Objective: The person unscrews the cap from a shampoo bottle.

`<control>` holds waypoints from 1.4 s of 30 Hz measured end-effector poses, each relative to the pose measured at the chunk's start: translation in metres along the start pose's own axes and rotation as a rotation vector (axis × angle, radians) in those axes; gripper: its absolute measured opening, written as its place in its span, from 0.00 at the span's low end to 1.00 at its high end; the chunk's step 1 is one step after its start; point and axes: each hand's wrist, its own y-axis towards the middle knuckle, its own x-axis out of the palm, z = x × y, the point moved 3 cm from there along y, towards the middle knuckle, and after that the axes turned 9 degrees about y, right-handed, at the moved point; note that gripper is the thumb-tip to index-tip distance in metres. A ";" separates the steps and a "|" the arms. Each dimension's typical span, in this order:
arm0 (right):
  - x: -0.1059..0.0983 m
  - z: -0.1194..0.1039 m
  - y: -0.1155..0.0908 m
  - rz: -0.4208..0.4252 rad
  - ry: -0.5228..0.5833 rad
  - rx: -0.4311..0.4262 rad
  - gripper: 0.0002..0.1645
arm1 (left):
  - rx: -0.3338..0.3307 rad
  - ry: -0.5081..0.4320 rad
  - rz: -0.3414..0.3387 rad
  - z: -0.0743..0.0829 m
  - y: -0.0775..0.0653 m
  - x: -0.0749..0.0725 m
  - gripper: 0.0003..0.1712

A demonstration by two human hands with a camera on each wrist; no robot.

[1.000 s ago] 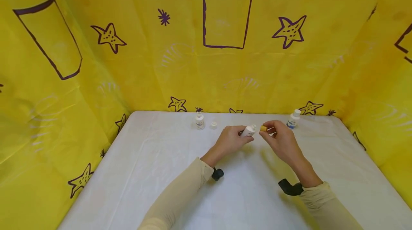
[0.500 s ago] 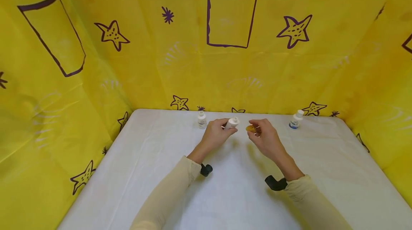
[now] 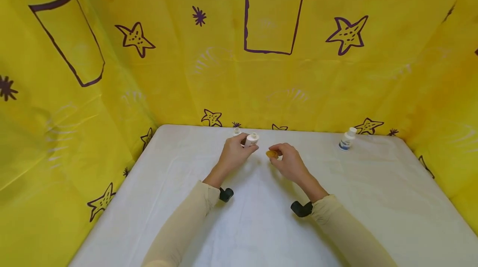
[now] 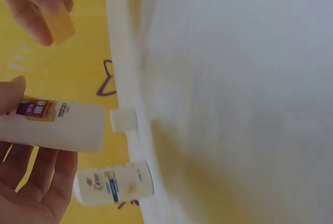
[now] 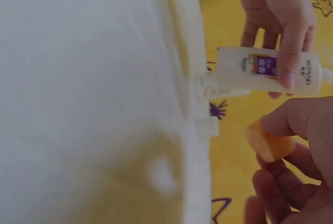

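Note:
My left hand [image 3: 232,153] grips a small white bottle [image 3: 252,140] with a purple and gold label, its neck uncapped and leaning slightly right. To its right, my right hand [image 3: 293,163] pinches a yellow-orange cap [image 3: 271,154] between thumb and fingers, apart from the bottle. Behind the left hand stands a second white bottle [image 4: 114,184], also without a cap at its neck and mostly hidden in the head view. A white cap [image 4: 124,120] lies on the table beside that bottle; the left wrist view shows it clearly.
Farther right on the white-covered table [image 3: 261,225] stands a white bottle with a blue label [image 3: 347,139], its white cap on. Yellow cloth [image 3: 209,76] with purple drawings hangs behind the table and along both sides.
Both hands have moved left, carrying the bottle and the yellow-orange cap. The left hand now covers most of the standing uncapped bottle and hides the white cap in the head view.

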 end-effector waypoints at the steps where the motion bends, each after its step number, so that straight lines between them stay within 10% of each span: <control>1: 0.004 0.001 0.002 -0.008 -0.007 0.005 0.19 | -0.005 0.003 -0.001 -0.002 -0.001 -0.002 0.20; 19: 0.058 -0.002 0.027 -0.164 0.016 0.136 0.18 | -0.110 0.032 0.038 -0.036 -0.005 -0.022 0.22; 42: 0.073 0.002 0.039 -0.180 -0.044 0.102 0.18 | -0.145 0.022 -0.012 -0.051 -0.005 -0.019 0.25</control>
